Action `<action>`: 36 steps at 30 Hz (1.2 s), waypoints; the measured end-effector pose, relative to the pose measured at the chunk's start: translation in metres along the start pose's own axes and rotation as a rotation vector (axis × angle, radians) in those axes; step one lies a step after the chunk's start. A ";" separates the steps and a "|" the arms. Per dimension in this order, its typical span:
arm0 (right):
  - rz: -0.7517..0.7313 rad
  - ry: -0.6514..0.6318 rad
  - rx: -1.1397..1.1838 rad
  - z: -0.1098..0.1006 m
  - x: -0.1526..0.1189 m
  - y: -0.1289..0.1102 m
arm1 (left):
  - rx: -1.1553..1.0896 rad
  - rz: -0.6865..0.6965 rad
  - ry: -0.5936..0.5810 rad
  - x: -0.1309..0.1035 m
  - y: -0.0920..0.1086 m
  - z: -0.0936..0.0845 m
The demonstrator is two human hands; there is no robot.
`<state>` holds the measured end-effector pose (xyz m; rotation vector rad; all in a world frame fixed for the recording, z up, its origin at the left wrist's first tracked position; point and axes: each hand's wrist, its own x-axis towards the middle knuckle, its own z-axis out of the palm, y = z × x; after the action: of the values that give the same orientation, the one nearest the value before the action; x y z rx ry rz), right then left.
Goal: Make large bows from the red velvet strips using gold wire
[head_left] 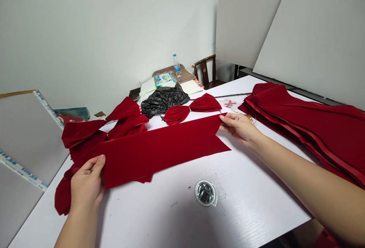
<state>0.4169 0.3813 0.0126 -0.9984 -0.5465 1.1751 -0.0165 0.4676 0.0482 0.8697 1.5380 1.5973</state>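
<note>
A flat red velvet strip is stretched above the white table. My left hand pinches its straight left end. At the right, my right hand pinches the upper tip of its notched end. Behind the strip lies a red bow with a thin tie at its middle. More red bows are piled at the left, partly hidden by the strip. A thick stack of red velvet pieces covers the table's right side.
A roll in clear wrap lies near the front. Farther back are a black plastic bag, a water bottle, papers and a small clear packet. A wooden chair stands behind; large boards lean at the right.
</note>
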 end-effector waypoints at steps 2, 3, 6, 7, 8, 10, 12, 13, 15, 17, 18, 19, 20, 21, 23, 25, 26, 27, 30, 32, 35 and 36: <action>-0.013 -0.002 0.004 0.000 0.000 0.000 | -0.003 0.000 0.005 0.001 0.000 0.000; -0.019 -0.002 0.004 0.000 0.000 0.000 | -0.006 -0.001 0.001 0.001 -0.001 0.000; -0.052 0.005 -0.017 0.001 -0.001 0.000 | -0.009 0.001 -0.021 0.003 -0.002 -0.001; -0.071 0.012 -0.034 0.001 -0.001 0.000 | -0.007 0.007 -0.023 0.003 -0.002 -0.001; -0.093 0.021 -0.055 0.001 -0.001 0.000 | -0.003 0.011 -0.020 0.003 -0.003 -0.001; -0.141 0.039 -0.091 0.002 -0.002 0.001 | 0.002 0.018 -0.005 0.003 -0.003 -0.001; -0.172 0.048 -0.104 0.003 -0.001 0.002 | 0.005 0.018 0.003 0.002 -0.003 0.000; -0.179 0.053 -0.100 0.003 -0.001 0.002 | 0.006 0.017 0.003 0.002 -0.003 0.000; -0.182 0.063 -0.080 0.004 -0.001 0.002 | 0.008 0.016 0.006 0.002 -0.002 0.001; -0.171 0.069 -0.057 0.005 -0.002 0.002 | 0.011 0.014 0.009 0.001 -0.001 0.001; -0.165 0.068 -0.049 0.005 -0.002 0.001 | 0.012 0.015 0.009 0.001 -0.001 0.002; -0.160 0.065 -0.044 0.005 -0.002 0.001 | 0.014 0.018 0.012 0.001 -0.001 0.002; -0.157 0.059 -0.041 0.005 -0.003 0.002 | 0.021 0.020 0.015 0.001 -0.001 0.001; -0.158 0.051 -0.036 0.005 -0.003 0.002 | 0.036 0.021 0.015 0.002 -0.001 0.001; -0.163 0.034 -0.020 0.005 -0.004 0.002 | 0.076 0.025 0.004 0.004 -0.002 -0.001; -0.155 0.020 0.003 0.004 -0.003 0.003 | 0.100 0.050 -0.015 0.007 -0.004 -0.004; -0.144 0.018 0.009 0.003 -0.002 0.003 | 0.093 0.084 -0.015 0.007 -0.003 -0.006; -0.128 0.016 0.005 0.002 -0.001 0.004 | 0.080 0.136 -0.004 0.007 -0.002 -0.007; -0.133 0.042 -0.071 -0.004 0.003 0.006 | 0.183 0.368 0.028 -0.003 0.011 -0.008; -0.277 0.085 -0.189 -0.002 0.001 0.006 | 0.389 0.577 -0.027 -0.018 0.030 -0.003; -0.641 -0.030 -0.464 0.019 -0.016 -0.005 | 0.569 1.056 -0.279 -0.051 0.067 0.015; -0.745 -0.135 -0.572 0.032 -0.025 -0.012 | 0.652 1.180 -0.379 -0.062 0.080 0.024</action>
<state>0.3892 0.3688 0.0412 -1.0481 -1.2805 0.4145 0.0306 0.4252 0.1304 2.6154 1.2889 1.4246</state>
